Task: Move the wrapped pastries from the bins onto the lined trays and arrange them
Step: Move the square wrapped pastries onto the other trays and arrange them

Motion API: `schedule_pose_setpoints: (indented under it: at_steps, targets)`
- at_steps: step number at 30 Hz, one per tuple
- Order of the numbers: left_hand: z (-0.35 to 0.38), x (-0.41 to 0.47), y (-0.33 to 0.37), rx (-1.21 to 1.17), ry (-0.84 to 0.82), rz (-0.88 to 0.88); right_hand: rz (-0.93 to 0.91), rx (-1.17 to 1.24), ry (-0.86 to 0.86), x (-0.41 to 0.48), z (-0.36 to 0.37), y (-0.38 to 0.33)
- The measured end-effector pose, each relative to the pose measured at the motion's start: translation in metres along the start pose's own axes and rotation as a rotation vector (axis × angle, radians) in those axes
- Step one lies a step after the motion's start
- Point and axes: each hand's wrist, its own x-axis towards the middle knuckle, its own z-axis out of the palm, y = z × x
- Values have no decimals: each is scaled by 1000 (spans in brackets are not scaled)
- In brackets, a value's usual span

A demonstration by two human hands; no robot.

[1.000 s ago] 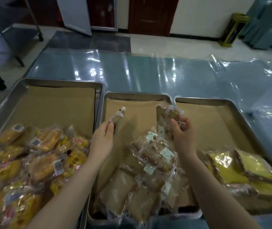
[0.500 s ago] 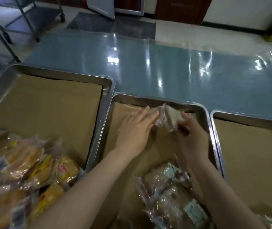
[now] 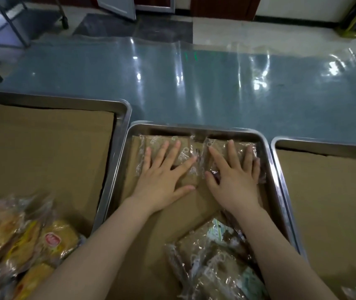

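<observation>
Two flat brown pastries in clear wrappers lie side by side at the far end of the middle lined tray [image 3: 194, 126]. My left hand [image 3: 164, 176] lies flat with spread fingers on the left pastry [image 3: 183, 146]. My right hand [image 3: 235, 178] presses flat on the right pastry [image 3: 218, 146]. A heap of several more brown wrapped pastries [image 3: 218, 265] sits at the near end of the same tray, between my forearms.
The left lined tray [image 3: 64, 100] holds a pile of yellow wrapped pastries [image 3: 21, 245] at its near end. The right lined tray [image 3: 324, 144] shows bare brown paper. Beyond the trays stretches a plastic-covered blue table [image 3: 194, 83]; a metal rack [image 3: 15, 24] stands far left.
Both hands went from holding a pastry each in the air to laying them at the tray's far end. They now rest flat on them. The view tilted down and closer.
</observation>
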Motion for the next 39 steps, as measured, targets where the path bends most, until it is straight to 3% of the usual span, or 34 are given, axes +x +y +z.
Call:
schedule_pose_setpoints:
  at_steps: [6,9,11,14,17,20,23,26,29,31,34,37,39]
  targets:
    - [-26,2,8,-196,-136,18,-60,23,-114,4,-21,2]
    - [-40,-13,18,-229,124,-19,-67,226,121,-19,-40,2]
    - [-42,-37,27,-401,282,-106,-9,426,242,-48,-52,5]
    - [-30,-71,41,-650,92,-222,134,554,-4,-97,-57,14]
    - [-17,-91,55,-644,-62,-225,120,535,-291,-134,-56,17]
    - [-14,-101,65,-598,-145,-185,68,524,-413,-152,-58,18]
    - [-23,-104,61,-714,-264,-237,56,510,-422,-160,-59,18]
    - [-40,-110,51,-781,-161,-297,126,527,-349,-157,-62,21]
    - [-64,-120,41,-722,49,-308,160,598,-116,-149,-76,22]
    - [-79,-123,38,-667,221,-243,156,775,69,-146,-89,19]
    - [-85,-123,34,-404,500,-39,89,955,264,-141,-102,13]
    - [-68,-122,29,-187,610,103,-7,609,435,-135,-93,6]
    - [-52,-126,27,-118,542,121,22,477,396,-137,-77,-1]
